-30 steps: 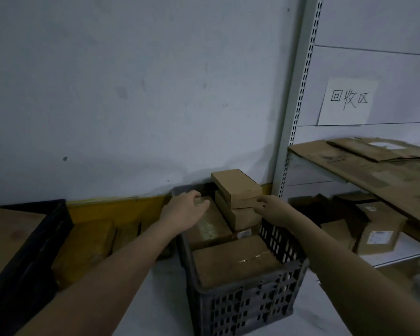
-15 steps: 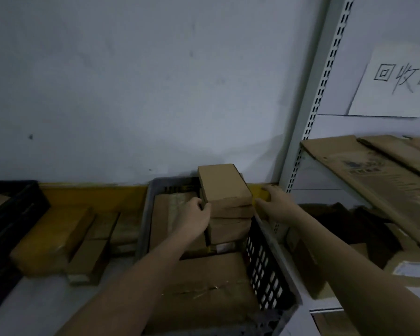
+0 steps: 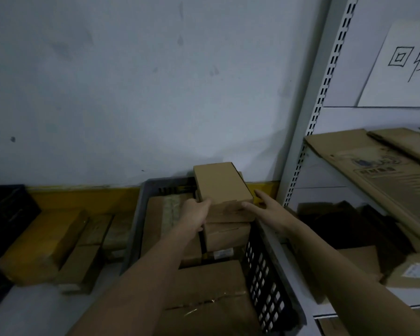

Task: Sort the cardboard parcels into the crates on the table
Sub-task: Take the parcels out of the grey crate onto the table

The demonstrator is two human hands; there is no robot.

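Note:
A small flat cardboard parcel [image 3: 222,184] tops a stack at the far right of a grey slotted crate [image 3: 268,282]. My left hand [image 3: 195,213] grips its near left corner. My right hand [image 3: 264,209] touches its near right corner with fingers spread along the side. Under it lies another parcel [image 3: 226,235]. A large flat parcel [image 3: 204,299] fills the crate's near half, and further parcels [image 3: 165,212] lie on the crate's left side.
Several parcels [image 3: 46,241] lie on the white table left of the crate, against a yellow strip. A black crate [image 3: 7,209] stands at far left. A metal shelf [image 3: 298,151] at right holds flattened cardboard [image 3: 374,163] and boxes [image 3: 412,272].
Both hands have closed in on the top parcel: the left now grips its corner, the right touches its right side. The view has moved closer to the crate.

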